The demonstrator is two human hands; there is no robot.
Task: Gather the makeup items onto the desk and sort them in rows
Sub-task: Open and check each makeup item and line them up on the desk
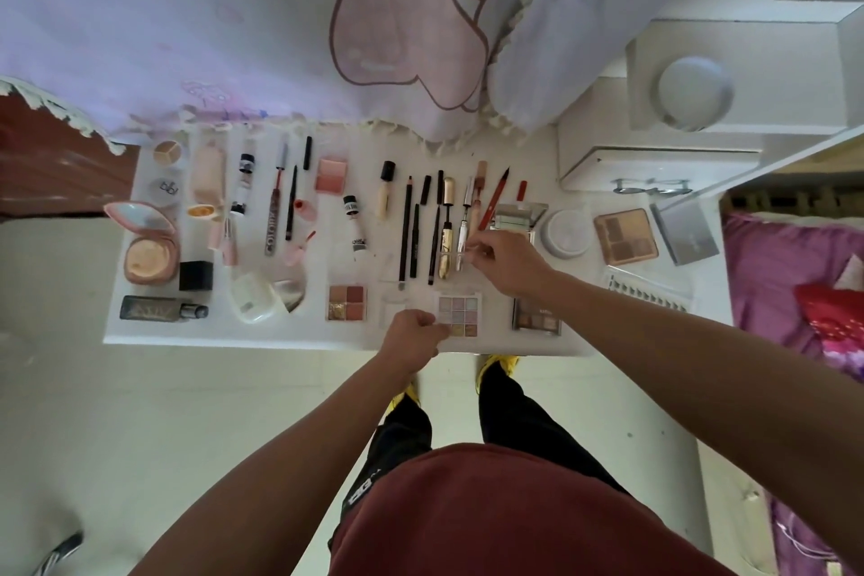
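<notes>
Though most items already lie in rough rows, the white table [290,332] is not finished; far row: tubes, pencils and liners side by side; near row: palettes and compacts; the right end looks loose, with a brown palette [625,235] and a mirrored case [685,234] askew. Left hand [411,327], fingers curled, grips the left edge of the pastel palette [460,311] at the near edge; right hand [507,260] pinches the near end of a slim silver tube [464,227] among the pencils, apparently aligning it. Judgement: gathering largely done, straightening left.
</notes>
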